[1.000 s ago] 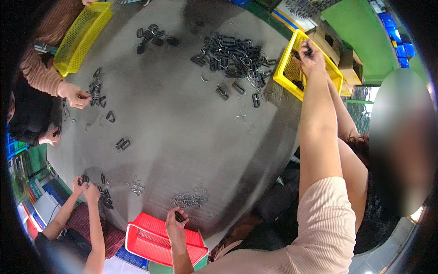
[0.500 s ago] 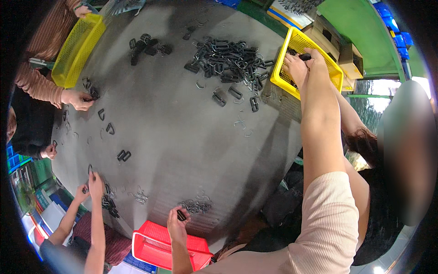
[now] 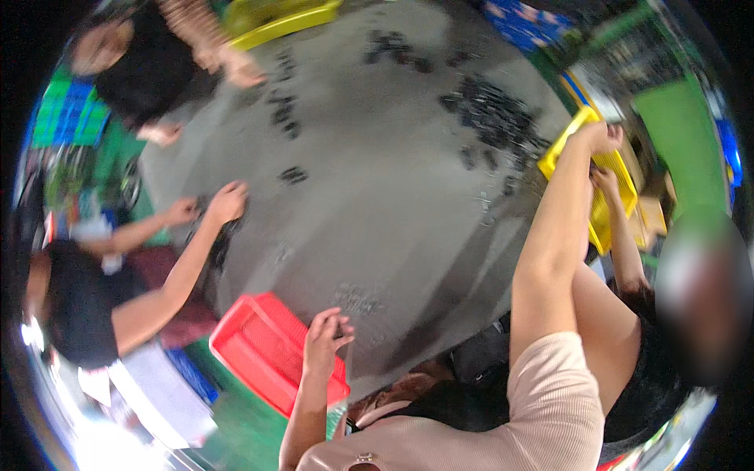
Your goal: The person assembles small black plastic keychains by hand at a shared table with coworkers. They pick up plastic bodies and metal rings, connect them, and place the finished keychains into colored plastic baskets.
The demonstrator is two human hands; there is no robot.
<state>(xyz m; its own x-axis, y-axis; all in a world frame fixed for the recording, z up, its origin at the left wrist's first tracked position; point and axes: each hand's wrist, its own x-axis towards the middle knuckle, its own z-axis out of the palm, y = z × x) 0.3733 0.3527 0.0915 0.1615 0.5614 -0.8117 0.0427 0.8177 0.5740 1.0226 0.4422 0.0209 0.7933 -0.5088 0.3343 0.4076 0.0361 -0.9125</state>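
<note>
My left hand (image 3: 323,337) is raised beside the red basket (image 3: 259,353), its fingers loosely apart, with nothing visible in them. Small silver metal pieces (image 3: 360,300) lie on the grey table just beyond it. At the right, my bare right arm stretches out to a yellow basket (image 3: 598,228). My right hand (image 3: 603,137) is curled closed above its upper end; blur hides what the fingers hold, if anything. A co-worker's hand (image 3: 605,184) reaches into the same basket. To its left is a heap of black buckle-like loops (image 3: 491,114).
Across the table (image 3: 377,204) lie more black loops (image 3: 293,174) in small groups. One co-worker's hands (image 3: 228,202) work at the left edge; another person's hand (image 3: 245,72) is at the far left near a second yellow basket (image 3: 287,22). Cardboard boxes (image 3: 650,216) stand at the right.
The whole view has turned and blurred. The dark piece that was in my left hand no longer shows there. My right hand has lifted from inside the yellow basket to above its upper end.
</note>
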